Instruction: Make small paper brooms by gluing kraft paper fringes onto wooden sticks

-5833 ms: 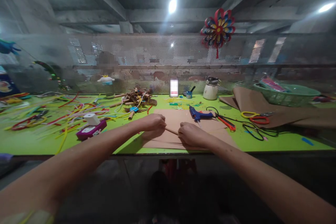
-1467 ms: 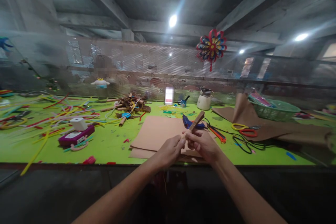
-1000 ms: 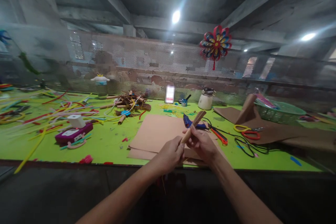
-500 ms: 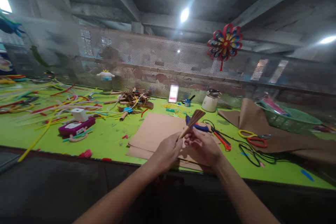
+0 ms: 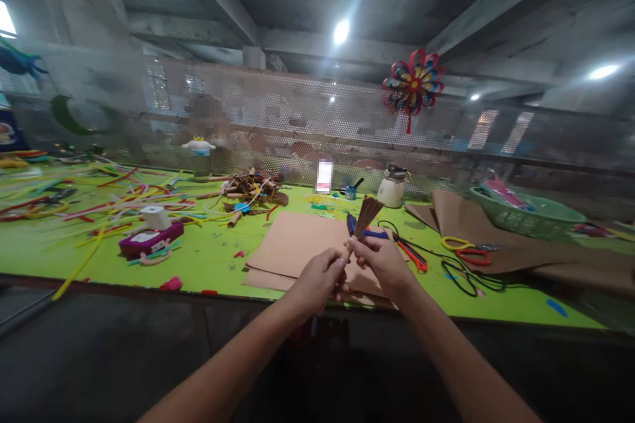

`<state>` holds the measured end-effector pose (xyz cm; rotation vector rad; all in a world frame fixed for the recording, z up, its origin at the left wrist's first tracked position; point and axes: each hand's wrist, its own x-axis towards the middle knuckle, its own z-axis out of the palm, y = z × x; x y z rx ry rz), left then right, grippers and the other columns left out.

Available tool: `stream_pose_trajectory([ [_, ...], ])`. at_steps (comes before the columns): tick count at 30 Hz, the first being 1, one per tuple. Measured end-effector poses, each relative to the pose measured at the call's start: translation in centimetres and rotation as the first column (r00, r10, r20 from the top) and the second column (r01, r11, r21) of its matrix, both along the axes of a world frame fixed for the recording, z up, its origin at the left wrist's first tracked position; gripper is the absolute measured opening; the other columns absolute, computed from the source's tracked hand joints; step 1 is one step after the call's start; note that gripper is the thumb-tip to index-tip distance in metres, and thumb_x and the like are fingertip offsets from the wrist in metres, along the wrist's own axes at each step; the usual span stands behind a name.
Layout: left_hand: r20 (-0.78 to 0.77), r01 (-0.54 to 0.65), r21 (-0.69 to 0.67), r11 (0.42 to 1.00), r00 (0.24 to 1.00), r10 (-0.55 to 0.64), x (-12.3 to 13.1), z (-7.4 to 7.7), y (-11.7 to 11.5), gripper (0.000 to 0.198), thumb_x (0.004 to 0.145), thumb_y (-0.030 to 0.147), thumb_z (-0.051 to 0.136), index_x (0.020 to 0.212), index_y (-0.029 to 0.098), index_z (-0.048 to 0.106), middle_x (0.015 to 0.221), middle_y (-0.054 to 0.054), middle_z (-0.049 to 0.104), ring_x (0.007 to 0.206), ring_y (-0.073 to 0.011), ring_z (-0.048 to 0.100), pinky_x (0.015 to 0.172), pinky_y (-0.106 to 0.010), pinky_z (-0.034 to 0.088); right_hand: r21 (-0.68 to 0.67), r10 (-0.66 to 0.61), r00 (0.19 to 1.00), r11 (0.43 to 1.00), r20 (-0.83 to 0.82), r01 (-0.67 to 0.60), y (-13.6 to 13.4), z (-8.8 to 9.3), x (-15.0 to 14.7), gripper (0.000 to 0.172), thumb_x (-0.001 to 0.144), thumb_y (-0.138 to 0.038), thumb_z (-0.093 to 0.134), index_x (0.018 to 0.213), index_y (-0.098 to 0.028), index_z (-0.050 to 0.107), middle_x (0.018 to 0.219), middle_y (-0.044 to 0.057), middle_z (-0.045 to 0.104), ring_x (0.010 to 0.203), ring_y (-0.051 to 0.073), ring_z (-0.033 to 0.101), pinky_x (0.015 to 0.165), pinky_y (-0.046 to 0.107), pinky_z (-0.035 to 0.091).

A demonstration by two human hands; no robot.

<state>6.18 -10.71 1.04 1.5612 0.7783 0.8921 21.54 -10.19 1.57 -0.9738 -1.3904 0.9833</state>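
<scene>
Both my hands meet above the near edge of the green table [image 5: 208, 264]. My left hand [image 5: 317, 279] and my right hand [image 5: 381, 263] pinch the lower end of a rolled brown paper stick [image 5: 366, 217] whose upper end is cut into a fringe that fans out. The stick tilts up and to the right. Under my hands lies a stack of brown cardboard sheets [image 5: 297, 248].
A blue glue gun [image 5: 364, 231], orange-handled scissors [image 5: 411, 254], yellow and red scissors [image 5: 469, 246] and a black cord [image 5: 466, 277] lie to the right. Brown paper [image 5: 496, 238] and a green basket [image 5: 528, 215] sit further right. Coloured strips [image 5: 99, 205] and a purple box [image 5: 149, 241] fill the left.
The stick lay flat on the cardboard under both hands; now it is lifted and held upright-tilted. Its fringed top has spread wider over the last second.
</scene>
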Motion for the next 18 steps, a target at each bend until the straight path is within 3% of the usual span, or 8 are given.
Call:
stream_pose_trajectory([
  [6,0.082,-0.027,-0.078,0.997,0.996,0.033,-0.4,0.2,0.4,0.028,0.080,0.043,0.054,0.083,0.015,0.053,0.062,0.002,0.056,0.054,-0.0115,0.059,0.055,-0.025,0.051,0.013,-0.025,0.997,1.000,0.066,0.025,0.5,0.5,-1.7,0.036,0.070,-0.049,0.066,0.061,-0.014,0.062,0.051,-0.003,0.047,0.048,0.008,0.035,0.046,0.024,0.027],
  [9,0.112,-0.050,-0.157,0.986,0.991,0.068,-0.7,0.4,1.6,0.024,0.081,0.037,0.057,0.083,0.013,0.055,0.064,0.000,0.059,0.054,-0.0115,0.060,0.054,-0.023,0.051,0.019,0.001,0.996,1.000,0.094,-0.003,2.2,0.5,-2.1,0.039,0.071,-0.052,0.063,0.063,-0.014,0.062,0.054,-0.002,0.050,0.047,0.008,0.037,0.046,0.024,0.029],
  [12,0.224,-0.038,-0.314,0.949,0.968,0.113,-1.5,1.8,4.0,0.012,0.082,0.022,0.058,0.083,0.010,0.057,0.065,-0.004,0.060,0.055,-0.0132,0.061,0.053,-0.024,0.052,0.017,0.020,0.988,1.000,0.150,-0.023,4.7,0.7,-0.9,0.045,0.073,-0.056,0.059,0.062,-0.013,0.063,0.055,0.001,0.053,0.047,0.009,0.042,0.047,0.025,0.035],
  [15,0.392,-0.094,-0.532,0.842,0.854,0.343,-2.8,4.4,7.4,0.006,0.083,0.006,0.050,0.083,0.004,0.056,0.062,-0.009,0.059,0.054,-0.0153,0.061,0.050,-0.025,0.053,0.027,-0.028,0.974,0.999,0.224,0.023,7.4,1.0,1.6,0.048,0.075,-0.057,0.054,0.070,-0.012,0.067,0.059,0.004,0.058,0.050,0.011,0.049,0.051,0.028,0.042],
  [18,0.482,-0.164,-0.553,0.817,0.738,0.473,-3.7,6.3,10.9,0.013,0.090,0.007,0.039,0.089,0.009,0.052,0.064,-0.005,0.057,0.056,-0.0096,0.060,0.055,-0.018,0.053,0.086,-0.115,0.931,0.992,0.347,0.090,9.9,1.3,4.5,0.037,0.073,-0.048,0.059,0.074,-0.013,0.070,0.067,0.006,0.064,0.062,0.017,0.056,0.061,0.032,0.045],
])
